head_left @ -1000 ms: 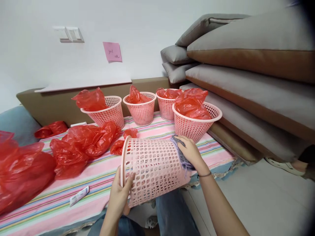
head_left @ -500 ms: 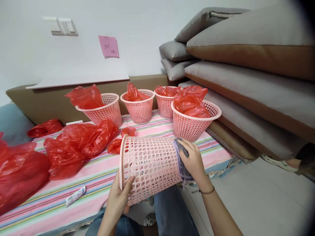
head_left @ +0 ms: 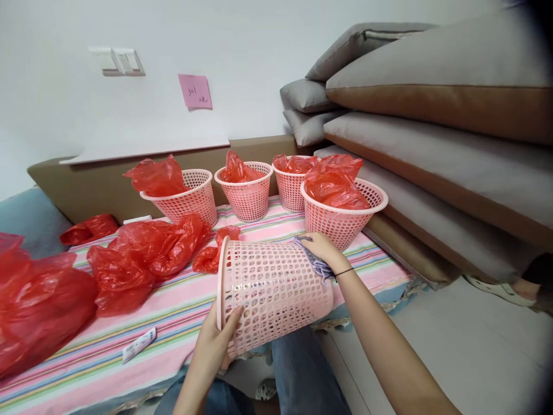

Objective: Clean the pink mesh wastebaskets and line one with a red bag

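A pink perforated plastic wastebasket [head_left: 276, 294] lies on its side above my lap, its rim to the left and its base to the right. My left hand [head_left: 218, 340] grips it near the rim, thumb on the outer wall, the other fingers mostly hidden behind. On the far upper side of the wall, close to the base, my right hand [head_left: 319, 248] presses a grey-purple cloth [head_left: 317, 266]. The fingers of that hand curl over the cloth and are partly out of sight.
Several similar baskets [head_left: 246, 196] holding red plastic bags stand along the back. More red bags [head_left: 147, 248] and a white tube [head_left: 139, 344] lie on the striped cloth cover [head_left: 181, 314]. Grey cushions [head_left: 432, 109] are stacked at the right. A pink note [head_left: 195, 92] hangs on the wall.
My right hand has moved the cloth from the basket's base end up and back onto the far upper side. My left hand keeps its grip near the rim.
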A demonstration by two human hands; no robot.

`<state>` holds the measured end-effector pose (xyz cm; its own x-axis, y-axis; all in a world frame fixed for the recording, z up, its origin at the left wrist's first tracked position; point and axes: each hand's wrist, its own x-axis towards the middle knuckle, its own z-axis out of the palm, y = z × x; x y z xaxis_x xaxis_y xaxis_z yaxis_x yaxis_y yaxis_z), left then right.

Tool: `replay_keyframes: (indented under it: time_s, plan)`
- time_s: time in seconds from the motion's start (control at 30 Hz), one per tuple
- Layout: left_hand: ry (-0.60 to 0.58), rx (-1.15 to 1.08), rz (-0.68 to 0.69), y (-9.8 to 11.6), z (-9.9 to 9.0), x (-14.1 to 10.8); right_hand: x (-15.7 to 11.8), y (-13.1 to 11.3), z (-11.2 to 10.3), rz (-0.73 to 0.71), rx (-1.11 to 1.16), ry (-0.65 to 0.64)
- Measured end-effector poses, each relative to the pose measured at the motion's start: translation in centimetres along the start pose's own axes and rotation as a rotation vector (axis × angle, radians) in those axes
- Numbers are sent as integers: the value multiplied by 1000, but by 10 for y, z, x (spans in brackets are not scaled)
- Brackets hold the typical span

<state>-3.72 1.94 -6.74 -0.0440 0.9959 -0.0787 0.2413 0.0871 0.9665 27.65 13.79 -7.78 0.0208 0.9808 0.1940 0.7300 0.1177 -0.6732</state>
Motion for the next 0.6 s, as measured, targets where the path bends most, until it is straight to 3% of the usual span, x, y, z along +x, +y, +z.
replay_keyframes:
  time_s: [0.13,0.3,0.43,0.6]
  plan:
    - [-63,16,24,35,-10,15,-9,5,-1,-18,7,19]
    - [65,-53,14,74,4,49,-19,5,-3,-55,-3,50]
    - [36,-133,103,74,18,62,-34,11,-4,-29,-3,121]
    - [47,-180,74,54,12,47,-56,12,2,-70,38,190]
